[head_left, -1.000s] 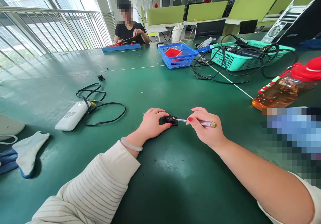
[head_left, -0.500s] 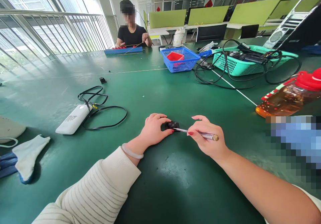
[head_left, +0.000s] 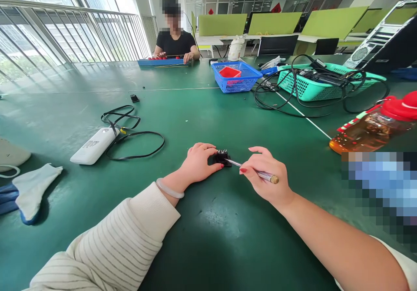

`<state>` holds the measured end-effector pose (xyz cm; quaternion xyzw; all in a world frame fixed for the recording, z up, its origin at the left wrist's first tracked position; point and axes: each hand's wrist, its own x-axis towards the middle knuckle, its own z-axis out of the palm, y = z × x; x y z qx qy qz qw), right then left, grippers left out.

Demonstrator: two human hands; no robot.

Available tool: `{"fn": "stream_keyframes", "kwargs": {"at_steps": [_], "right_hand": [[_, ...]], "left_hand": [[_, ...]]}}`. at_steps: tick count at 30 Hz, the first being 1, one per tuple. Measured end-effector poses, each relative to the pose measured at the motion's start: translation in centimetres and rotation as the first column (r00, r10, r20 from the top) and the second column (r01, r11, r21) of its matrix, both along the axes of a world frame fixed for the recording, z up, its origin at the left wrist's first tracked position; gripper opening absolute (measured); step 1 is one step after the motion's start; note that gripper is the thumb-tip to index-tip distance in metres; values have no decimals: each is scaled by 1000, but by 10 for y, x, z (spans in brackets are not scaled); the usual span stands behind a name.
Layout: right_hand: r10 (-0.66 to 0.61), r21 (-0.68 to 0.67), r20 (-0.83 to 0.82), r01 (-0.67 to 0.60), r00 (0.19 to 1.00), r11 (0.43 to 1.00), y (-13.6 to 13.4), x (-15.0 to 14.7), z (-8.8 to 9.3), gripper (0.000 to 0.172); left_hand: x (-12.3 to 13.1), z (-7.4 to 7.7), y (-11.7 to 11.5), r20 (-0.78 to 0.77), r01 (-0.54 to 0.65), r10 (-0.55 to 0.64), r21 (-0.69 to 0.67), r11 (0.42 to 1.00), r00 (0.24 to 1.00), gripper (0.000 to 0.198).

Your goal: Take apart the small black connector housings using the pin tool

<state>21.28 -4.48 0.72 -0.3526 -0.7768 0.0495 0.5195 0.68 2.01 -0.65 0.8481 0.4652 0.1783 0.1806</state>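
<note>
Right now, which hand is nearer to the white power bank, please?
Left. The left hand, on the black part, sits to the right of the white power bank; the right hand, holding the screwdriver, is farther right.

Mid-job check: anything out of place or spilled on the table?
Black cables spill over the teal basket rim onto the table in loose loops. The amber bottle at right looks tipped over, though that may be lens distortion. No spill visible.

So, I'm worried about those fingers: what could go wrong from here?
1. The screwdriver in the right hand points its tip at the small black part, close beside the thumb of the left hand; a slip might jab it.
2. The part is pinned only by fingertips on the smooth green table, so it could skid or twist away.
</note>
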Motion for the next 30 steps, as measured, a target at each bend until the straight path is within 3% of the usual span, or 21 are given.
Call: {"fn": "stream_keyframes", "kwargs": {"at_steps": [5, 12, 17, 22, 30], "right_hand": [[-84, -20, -32, 84, 996, 996, 2, 1, -3, 29], [-104, -67, 12, 104, 995, 992, 2, -2, -4, 23], [-45, -28, -37, 44, 998, 999, -3, -1, 3, 27], [62, -40, 52, -60, 997, 997, -4, 0, 6, 30], [5, -94, 29, -2, 1000, 996, -2, -1, 1, 30]], "left_hand": [[-1, 2, 0, -4, 4, -4, -18, 1000, 1000, 37], [-1, 2, -1, -2, 9, -9, -16, 1000, 1000, 36], [-2, -1, 0, 15, 14, -14, -2, 1000, 1000, 35], [-2, -2, -1, 16, 16, -16, 5, 1000, 1000, 35], [-2, -2, 0, 3, 18, -18, 1, 1000, 1000, 37]]}}
